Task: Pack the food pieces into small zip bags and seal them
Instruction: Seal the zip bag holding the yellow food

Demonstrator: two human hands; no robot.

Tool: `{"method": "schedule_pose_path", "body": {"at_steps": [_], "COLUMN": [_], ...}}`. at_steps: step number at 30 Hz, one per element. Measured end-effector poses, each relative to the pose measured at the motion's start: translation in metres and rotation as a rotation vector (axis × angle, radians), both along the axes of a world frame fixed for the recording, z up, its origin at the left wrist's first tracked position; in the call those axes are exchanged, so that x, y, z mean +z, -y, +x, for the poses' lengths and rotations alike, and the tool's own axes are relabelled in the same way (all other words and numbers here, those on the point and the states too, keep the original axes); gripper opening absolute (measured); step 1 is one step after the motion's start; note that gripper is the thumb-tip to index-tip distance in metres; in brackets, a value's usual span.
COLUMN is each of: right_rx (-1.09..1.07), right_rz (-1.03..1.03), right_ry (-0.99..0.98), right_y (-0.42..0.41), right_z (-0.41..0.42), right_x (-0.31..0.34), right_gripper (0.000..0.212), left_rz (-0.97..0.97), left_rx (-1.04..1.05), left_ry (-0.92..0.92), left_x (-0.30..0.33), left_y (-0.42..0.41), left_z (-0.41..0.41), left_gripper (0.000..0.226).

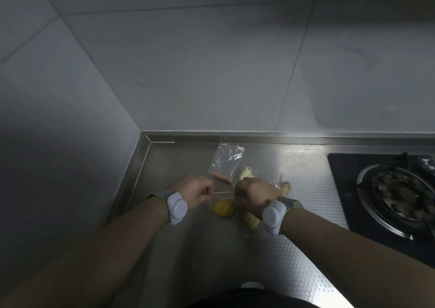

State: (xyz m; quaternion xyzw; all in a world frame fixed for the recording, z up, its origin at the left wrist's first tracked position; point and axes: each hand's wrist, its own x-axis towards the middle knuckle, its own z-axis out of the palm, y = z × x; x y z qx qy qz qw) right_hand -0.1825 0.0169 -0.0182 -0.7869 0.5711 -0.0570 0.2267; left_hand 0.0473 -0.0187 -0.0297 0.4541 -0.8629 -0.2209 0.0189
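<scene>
On the steel counter [188,248], left hand [191,191] and right hand [255,196] each pinch an end of a zip bag [223,196], its mouth stretched left-to-right between them; a yellow food piece [223,208] hangs just below.

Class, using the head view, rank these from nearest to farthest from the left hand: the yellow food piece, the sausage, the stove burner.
1. Yellow piece: just right of the left hand, toward the camera.
2. Sausage: farther back, in a bag.
3. Burner: far right.

Head view: worn on the person's head, facing forward and down, close above the steel counter [294,248]; gas stove [388,190] at its right.
</scene>
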Motion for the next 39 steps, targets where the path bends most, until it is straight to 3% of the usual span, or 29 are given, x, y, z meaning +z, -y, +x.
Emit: {"method": "schedule_pose_path", "body": {"at_steps": [6,14,39], "right_rx": [-0.059,-0.064,-0.003], "right_rz": [0.060,0.076,0.040], "right_ry": [0.021,-0.015,0.001], "right_y": [-0.002,0.001,0.000], "right_z": [0.001,-0.002,0.004], "right_x": [0.007,0.007,0.012], "right_gripper": [0.027,0.020,0.024], "left_rz": [0.015,-0.012,-0.048], "left_rx": [0.082,0.083,0.065], "left_ry": [-0.010,0.042,-0.042], "left_x": [-0.008,-0.012,-0.005], "left_y": [0.000,0.000,-0.006], "left_z": [0.002,0.008,0.000], "left_gripper": [0.026,0.008,0.013]}}
